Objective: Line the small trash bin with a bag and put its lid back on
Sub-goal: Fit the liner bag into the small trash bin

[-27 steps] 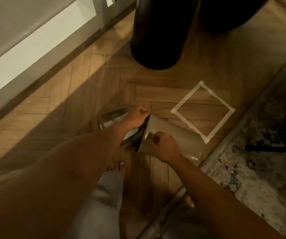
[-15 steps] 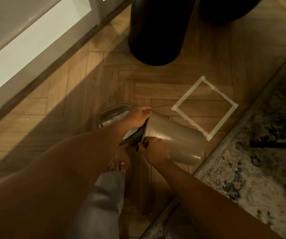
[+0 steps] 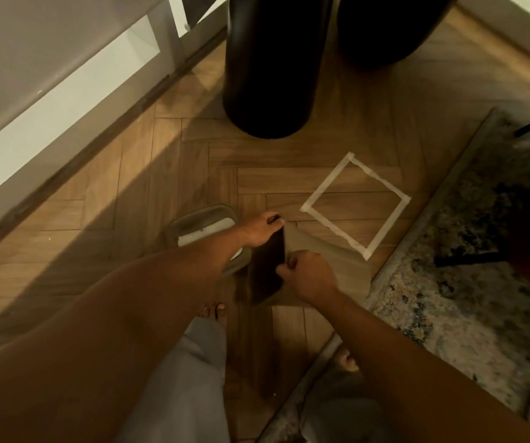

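Observation:
The small beige trash bin [image 3: 340, 266] is tipped on the wooden floor, its dark mouth [image 3: 267, 270] turned toward me and to the left. My left hand [image 3: 259, 231] grips the top of the rim. My right hand [image 3: 308, 273] pinches the rim's near right side with closed fingers. The inside is dark, and I cannot tell whether a bag lines it. The bin's lid [image 3: 193, 225], beige with a pale centre, lies flat on the floor just left of the bin, partly under my left forearm.
A white tape square [image 3: 356, 203] marks the floor right behind the bin. A tall black cylinder [image 3: 273, 75] and a second dark shape [image 3: 391, 33] stand farther back. A patterned rug [image 3: 468, 298] borders the right side. My bare feet [image 3: 214, 311] are below the bin.
The bin has turned so its mouth faces me more and less of its side shows. Both hands stay on the rim. The lid has not moved.

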